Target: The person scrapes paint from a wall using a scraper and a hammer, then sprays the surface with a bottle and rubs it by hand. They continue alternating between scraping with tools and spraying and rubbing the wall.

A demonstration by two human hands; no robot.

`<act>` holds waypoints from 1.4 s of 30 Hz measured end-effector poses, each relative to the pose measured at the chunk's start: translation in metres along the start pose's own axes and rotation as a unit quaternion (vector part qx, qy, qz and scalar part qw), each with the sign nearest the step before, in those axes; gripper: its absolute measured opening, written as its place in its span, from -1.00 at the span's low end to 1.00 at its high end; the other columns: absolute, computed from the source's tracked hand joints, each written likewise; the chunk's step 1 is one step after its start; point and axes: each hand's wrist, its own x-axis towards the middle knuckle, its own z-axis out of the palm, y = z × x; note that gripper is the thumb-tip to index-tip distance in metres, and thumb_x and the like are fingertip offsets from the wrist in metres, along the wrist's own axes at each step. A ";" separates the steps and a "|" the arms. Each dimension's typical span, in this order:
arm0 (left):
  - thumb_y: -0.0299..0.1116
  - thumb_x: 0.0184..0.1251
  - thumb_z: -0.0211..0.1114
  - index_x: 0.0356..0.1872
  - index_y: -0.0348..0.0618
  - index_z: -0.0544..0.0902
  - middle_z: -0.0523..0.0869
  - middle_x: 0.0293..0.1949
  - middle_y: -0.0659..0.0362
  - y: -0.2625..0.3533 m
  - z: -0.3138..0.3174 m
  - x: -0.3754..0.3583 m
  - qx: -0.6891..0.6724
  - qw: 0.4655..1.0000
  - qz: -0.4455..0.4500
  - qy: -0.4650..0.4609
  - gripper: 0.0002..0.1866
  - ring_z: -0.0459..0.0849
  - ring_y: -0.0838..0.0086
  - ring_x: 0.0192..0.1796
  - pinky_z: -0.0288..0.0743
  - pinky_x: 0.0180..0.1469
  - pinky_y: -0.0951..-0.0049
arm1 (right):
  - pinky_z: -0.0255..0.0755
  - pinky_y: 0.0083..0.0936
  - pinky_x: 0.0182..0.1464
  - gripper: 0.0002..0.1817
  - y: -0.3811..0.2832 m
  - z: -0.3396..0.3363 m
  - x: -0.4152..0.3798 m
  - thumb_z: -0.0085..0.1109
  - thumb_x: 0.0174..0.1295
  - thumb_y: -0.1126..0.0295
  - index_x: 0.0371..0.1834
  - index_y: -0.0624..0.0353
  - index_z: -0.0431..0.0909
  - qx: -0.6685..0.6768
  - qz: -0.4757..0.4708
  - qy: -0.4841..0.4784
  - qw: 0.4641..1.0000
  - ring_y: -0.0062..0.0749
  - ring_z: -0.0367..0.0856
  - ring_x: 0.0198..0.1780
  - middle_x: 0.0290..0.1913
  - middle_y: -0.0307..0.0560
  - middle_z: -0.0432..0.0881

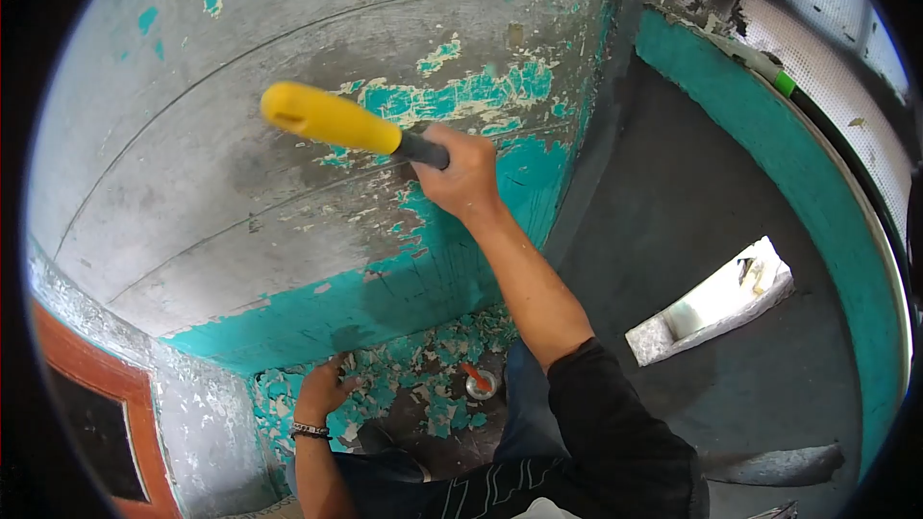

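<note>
My right hand is closed round the dark grey shank of a scraper. Its yellow handle end points up and left, and its working end is hidden behind my hand. The hand is in front of a wall of bare grey with patches of turquoise paint. Lower down, my left hand is near the foot of the wall, beside flaked paint chips. Its thumb and forefinger are apart, with nothing visible between them.
A round tin with an orange-red item in it stands among the chips. To the right, a pale block lies on a dark grey surface. A curved turquoise edge bounds that surface. An orange-brown frame is at lower left.
</note>
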 end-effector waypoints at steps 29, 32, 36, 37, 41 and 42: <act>-0.15 0.12 0.41 0.24 -0.21 0.46 0.72 -0.17 -0.11 -0.001 0.003 -0.011 -0.023 0.999 0.022 0.023 -0.33 0.72 0.07 -0.15 0.57 -0.09 0.15 | 0.37 -0.28 -0.49 -0.84 0.038 -0.031 0.003 0.34 -0.06 0.41 -0.51 0.17 0.53 -0.015 0.059 0.021 0.998 -0.01 0.54 -0.55 -0.61 0.08 0.52; -0.15 0.11 0.41 0.24 -0.21 0.46 0.73 -0.17 -0.11 0.000 0.005 -0.005 -0.029 0.999 0.032 0.018 -0.34 0.72 0.06 -0.15 0.57 -0.09 0.14 | 0.34 -0.31 -0.51 -0.84 0.015 -0.041 0.003 0.34 -0.04 0.42 -0.52 0.20 0.52 0.002 0.060 0.011 0.998 -0.20 0.55 -0.58 -0.64 0.07 0.48; -0.11 0.13 0.40 0.26 -0.20 0.44 0.72 -0.16 -0.14 -0.005 0.014 -0.001 -0.002 1.000 0.026 -0.006 -0.32 0.70 0.01 -0.09 0.55 -0.05 0.13 | 0.30 -0.38 -0.53 -0.78 0.007 -0.053 0.025 0.30 0.12 0.38 -0.52 0.26 0.48 0.134 0.039 0.162 0.977 -0.46 0.44 -0.63 -0.66 -0.07 0.44; -0.09 0.14 0.39 0.27 -0.20 0.43 0.72 -0.16 -0.14 -0.005 0.014 0.002 -0.001 1.000 0.019 -0.010 -0.31 0.69 0.00 -0.07 0.55 -0.04 0.12 | 0.29 -0.45 -0.54 -0.78 0.016 -0.065 0.034 0.27 0.19 0.36 -0.48 0.24 0.48 0.183 0.108 0.197 0.957 -0.53 0.40 -0.63 -0.63 -0.16 0.44; -0.04 0.15 0.38 0.28 -0.17 0.42 0.72 -0.17 -0.14 -0.002 0.015 0.009 0.019 1.000 0.017 -0.018 -0.30 0.67 -0.01 -0.04 0.54 -0.03 0.10 | 0.32 -0.52 -0.55 -0.81 0.036 -0.089 0.050 0.18 0.30 0.33 -0.35 0.18 0.42 0.308 0.136 0.193 0.922 -0.61 0.38 -0.61 -0.60 -0.26 0.39; -0.04 0.16 0.37 0.28 -0.16 0.42 0.72 -0.16 -0.13 0.002 0.013 0.012 0.024 0.999 0.021 -0.017 -0.30 0.67 -0.01 -0.05 0.54 -0.03 0.09 | 0.30 -0.52 -0.57 -0.77 0.036 -0.090 0.051 0.20 0.29 0.32 -0.38 0.19 0.40 0.324 0.143 0.190 0.915 -0.61 0.36 -0.63 -0.61 -0.27 0.37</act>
